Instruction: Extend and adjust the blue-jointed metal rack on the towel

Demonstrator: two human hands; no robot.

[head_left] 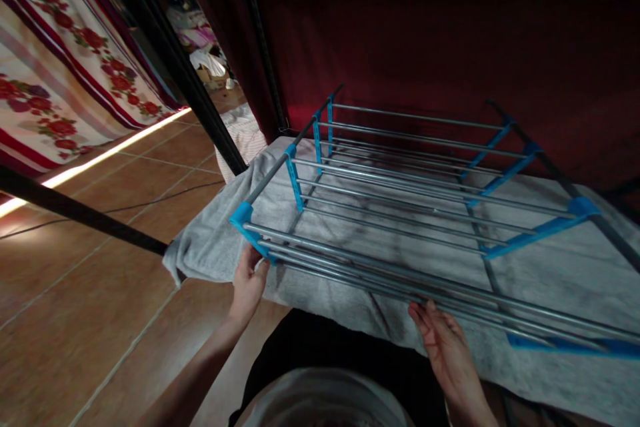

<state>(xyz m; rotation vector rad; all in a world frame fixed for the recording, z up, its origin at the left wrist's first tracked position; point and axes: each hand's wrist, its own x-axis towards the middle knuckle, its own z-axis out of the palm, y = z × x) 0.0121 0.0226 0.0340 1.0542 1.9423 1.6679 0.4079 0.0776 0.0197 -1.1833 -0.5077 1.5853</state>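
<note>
A shoe rack (383, 210) of grey metal tubes and blue plastic brackets lies on the grey cloth. My left hand (249, 285) is closed around the lower end of the near left blue bracket (253, 230), some fingers hidden behind it. Farther right, my right hand (443, 333) has its fingertips closed on the lowest near tube of the rack. Several parallel tubes run between the left brackets and the right bracket (575, 345). Dark side poles join the brackets at both ends.
The grey cloth (205, 247) covers a low bed-like surface with black metal frame bars (185, 67) around it. A dark red curtain (425, 47) hangs behind. On the left are the tiled floor (100, 287), a cable (150, 202) and a flowered curtain (65, 73).
</note>
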